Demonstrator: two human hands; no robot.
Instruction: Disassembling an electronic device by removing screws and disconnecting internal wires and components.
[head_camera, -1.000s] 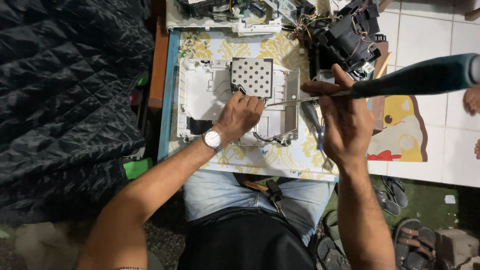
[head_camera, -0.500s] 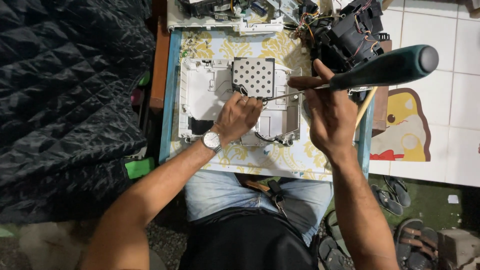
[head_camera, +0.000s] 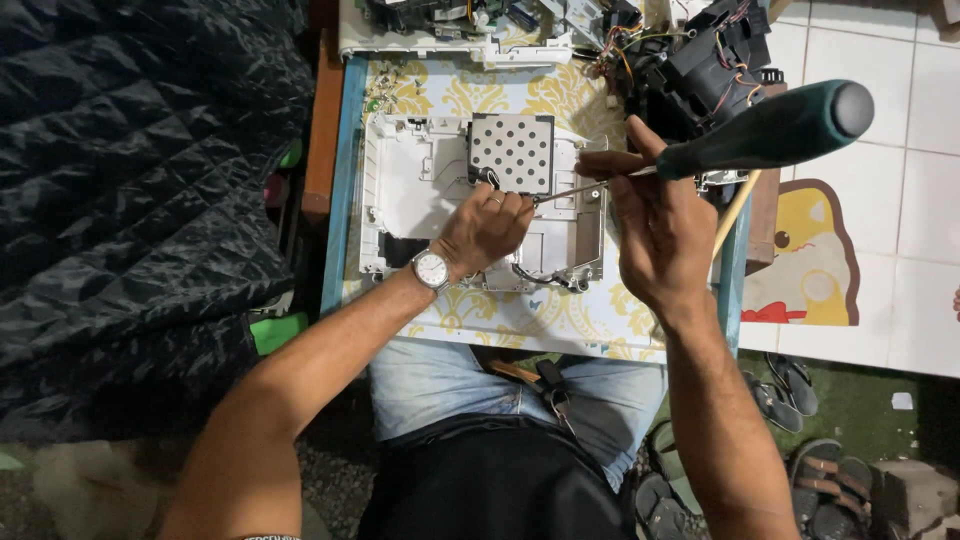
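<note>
A white plastic chassis (head_camera: 410, 185) with a perforated metal plate (head_camera: 512, 152) lies on a small table with a yellow patterned cloth (head_camera: 520, 315). My left hand (head_camera: 485, 232), a watch on its wrist, rests on the chassis with its fingertips pinched by the plate's lower edge; what they grip is hidden. My right hand (head_camera: 655, 225) holds a long screwdriver with a dark green handle (head_camera: 770, 130). Its thin shaft (head_camera: 585, 188) points left toward my left fingertips.
A black assembly with coloured wires (head_camera: 705, 70) and a white circuit unit (head_camera: 450, 25) sit at the table's far side. A dark quilted cover (head_camera: 140, 200) fills the left. White floor tiles (head_camera: 900, 200), a cartoon mat (head_camera: 810, 260) and sandals (head_camera: 790, 385) are at the right.
The screwdriver handle has swung left and nearer the table as my right hand shifted. My left hand stayed on the chassis by the plate.
</note>
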